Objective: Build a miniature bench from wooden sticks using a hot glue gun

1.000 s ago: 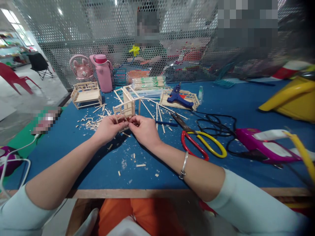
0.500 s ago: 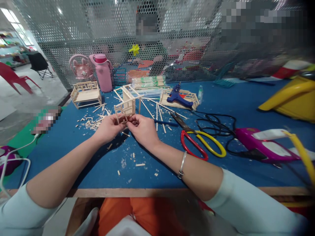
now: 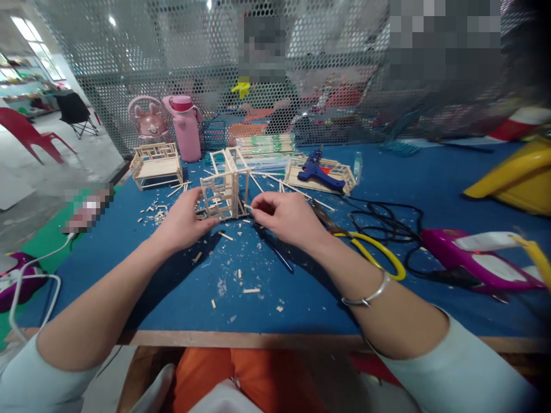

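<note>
A small frame model glued from thin wooden sticks (image 3: pixel 232 186) stands upright on the blue tabletop. My left hand (image 3: pixel 183 221) curls round its lower left side, thumb in front and fingertips partly hidden behind the sticks. To the right of the model, my right hand (image 3: pixel 286 218) pinches a short wooden stick piece (image 3: pixel 248 207) between thumb and fingers, close to the model's base. A dark blue pen-like tool (image 3: pixel 279 255) lies below that hand. Scissors with a yellow handle loop (image 3: pixel 387 261) are partly covered by my right forearm.
A stick-built bench model (image 3: pixel 157 166) sits at the back left beside a pink bottle (image 3: pixel 187 129). A blue glue gun (image 3: pixel 318 172) rests on another stick model (image 3: pixel 297 172). Black cable (image 3: pixel 383 212) and a purple tool (image 3: pixel 482 258) lie right. Wood scraps (image 3: pixel 252 291) are scattered about.
The model has been set upright on the table and turned. My right hand has moved right, away from my left, with a short stick piece in its fingers. The dark blue tool lies at a different angle.
</note>
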A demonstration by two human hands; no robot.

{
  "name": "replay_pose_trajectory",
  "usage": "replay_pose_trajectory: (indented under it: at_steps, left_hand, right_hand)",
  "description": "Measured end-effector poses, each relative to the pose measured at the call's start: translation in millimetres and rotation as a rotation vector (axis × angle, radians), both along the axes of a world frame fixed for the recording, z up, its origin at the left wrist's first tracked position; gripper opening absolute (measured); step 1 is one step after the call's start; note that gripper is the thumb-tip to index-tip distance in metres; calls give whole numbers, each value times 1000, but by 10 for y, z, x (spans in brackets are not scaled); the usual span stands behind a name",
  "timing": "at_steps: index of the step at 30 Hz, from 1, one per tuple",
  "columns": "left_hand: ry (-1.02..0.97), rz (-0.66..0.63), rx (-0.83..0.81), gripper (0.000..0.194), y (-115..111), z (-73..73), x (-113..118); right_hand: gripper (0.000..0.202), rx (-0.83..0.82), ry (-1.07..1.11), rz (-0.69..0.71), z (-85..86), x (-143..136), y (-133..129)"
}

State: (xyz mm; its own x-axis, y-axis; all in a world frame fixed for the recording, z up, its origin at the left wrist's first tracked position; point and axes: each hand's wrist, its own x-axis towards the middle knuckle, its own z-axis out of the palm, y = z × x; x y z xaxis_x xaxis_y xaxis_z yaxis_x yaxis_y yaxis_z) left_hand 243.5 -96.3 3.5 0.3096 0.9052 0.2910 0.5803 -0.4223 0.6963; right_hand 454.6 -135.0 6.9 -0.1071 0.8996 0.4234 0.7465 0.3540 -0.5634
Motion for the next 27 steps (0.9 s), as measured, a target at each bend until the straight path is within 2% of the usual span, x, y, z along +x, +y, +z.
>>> replay_pose_trajectory:
  at_steps: [2, 3, 5, 7, 9, 12, 17, 19, 21, 23, 24, 27]
  left_hand:
    - [177, 127, 67, 34, -121, 137, -58]
    - [233, 103, 23, 29, -183, 183, -66]
    - [229, -45, -106, 37, -285, 205, -35]
    - [144, -208, -231, 40, -343, 145, 41]
    - [62, -299, -327, 38, -359, 51, 120]
    - [-25, -347, -444, 34, -341, -44, 179]
    - [-80, -358, -523, 30, -319, -58, 168]
    - [-84, -322, -513, 28, -314, -67, 168]
    - [-123, -267, -509, 27, -306, -84, 176]
    - [-184, -217, -521, 26, -296, -103, 187]
    - [-211, -201, -529, 26, -290, -111, 192]
    - [-241, -181, -490, 26, -264, -133, 200]
  right_hand:
    - [12, -29, -168, 72, 60, 74, -13]
    - [13, -39, -225, 114, 80, 89, -24]
    - [14, -48, -286, 230, 96, 75, -53]
    - [14, -37, -311, 336, 88, 26, -80]
    - [14, -17, -330, 382, 66, -27, -100]
    - [15, 9, -335, 379, 28, -80, -114]
    - [15, 16, -314, 406, 14, -110, -114]
    - [13, -10, -280, 357, 44, -73, -104]
    - [8, -65, -265, 169, 86, 8, -87]
    - [17, -201, -336, -34, 119, 104, -71]
    - [25, -299, -402, -83, 126, 142, -66]
    - [35, -524, -552, -48, 117, 172, -73]
